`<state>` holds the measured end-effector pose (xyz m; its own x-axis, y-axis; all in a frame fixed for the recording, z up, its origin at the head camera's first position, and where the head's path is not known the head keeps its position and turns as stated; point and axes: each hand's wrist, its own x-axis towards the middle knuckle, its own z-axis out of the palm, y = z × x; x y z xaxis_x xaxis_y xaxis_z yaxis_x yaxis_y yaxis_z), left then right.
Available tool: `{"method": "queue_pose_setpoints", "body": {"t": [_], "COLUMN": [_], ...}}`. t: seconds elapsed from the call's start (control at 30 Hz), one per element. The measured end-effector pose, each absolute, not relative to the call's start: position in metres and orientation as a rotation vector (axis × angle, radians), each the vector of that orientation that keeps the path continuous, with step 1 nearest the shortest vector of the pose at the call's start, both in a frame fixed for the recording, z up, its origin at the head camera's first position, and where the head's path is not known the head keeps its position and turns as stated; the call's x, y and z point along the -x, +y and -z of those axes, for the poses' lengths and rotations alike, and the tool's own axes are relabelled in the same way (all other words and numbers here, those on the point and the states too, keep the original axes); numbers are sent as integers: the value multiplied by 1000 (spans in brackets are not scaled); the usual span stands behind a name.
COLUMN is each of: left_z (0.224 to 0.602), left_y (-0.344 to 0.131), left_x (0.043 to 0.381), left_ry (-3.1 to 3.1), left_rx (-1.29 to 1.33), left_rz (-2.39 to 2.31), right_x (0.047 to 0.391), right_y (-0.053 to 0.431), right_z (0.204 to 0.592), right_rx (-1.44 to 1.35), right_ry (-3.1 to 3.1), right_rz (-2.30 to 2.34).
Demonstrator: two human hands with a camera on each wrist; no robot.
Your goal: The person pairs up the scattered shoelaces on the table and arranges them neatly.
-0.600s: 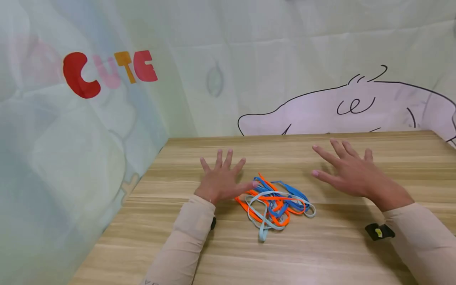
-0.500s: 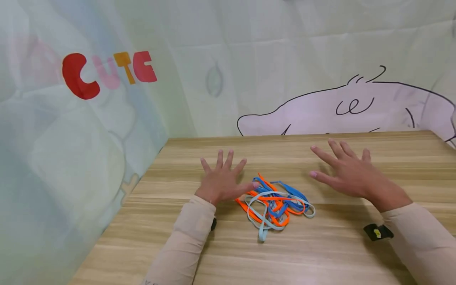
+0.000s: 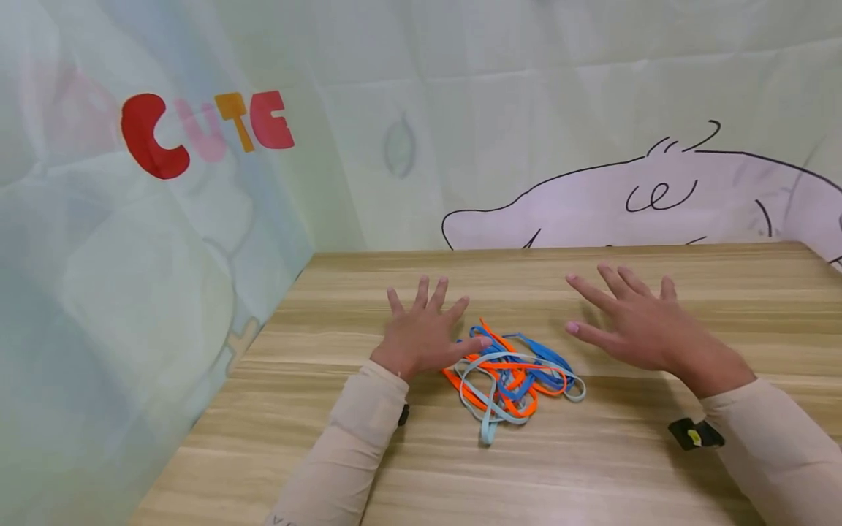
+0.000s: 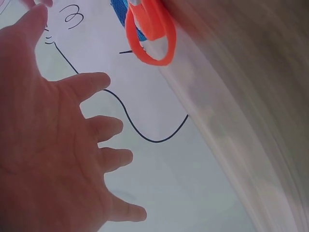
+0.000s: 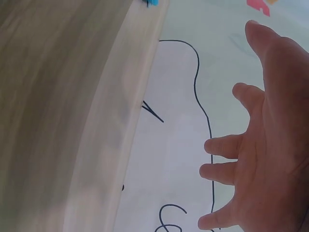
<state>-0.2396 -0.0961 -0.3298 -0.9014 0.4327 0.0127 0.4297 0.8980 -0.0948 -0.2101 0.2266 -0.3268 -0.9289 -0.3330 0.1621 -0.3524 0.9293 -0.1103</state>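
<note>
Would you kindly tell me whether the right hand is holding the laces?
No, the right hand is spread open to the right of the laces on the table.

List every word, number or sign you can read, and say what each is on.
"CUTE", on the left backdrop.
Marks on the left sleeve: cut off by the frame, unreadable.
Yellow mark on the right strap: too small to read.

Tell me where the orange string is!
In the head view, the orange string lies tangled with blue string on the table, just right of the left hand.
</note>
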Motion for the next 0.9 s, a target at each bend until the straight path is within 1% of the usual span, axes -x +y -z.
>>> {"method": "queue_pose_setpoints", "body": {"t": [0.4,0.9], "left_z": [331,331], "left_y": [-90,-87], "left_x": [239,235], "left_ry": [-2956,-2939], "left_rx": [840,896], "left_rz": [-101,-61], "right_x": [207,205], "right_y": [215,205], "right_z": [329,331], "right_rx": [-590,-652], "right_ry": [-2913,-2895], "right_rz": [-216,-240]}}
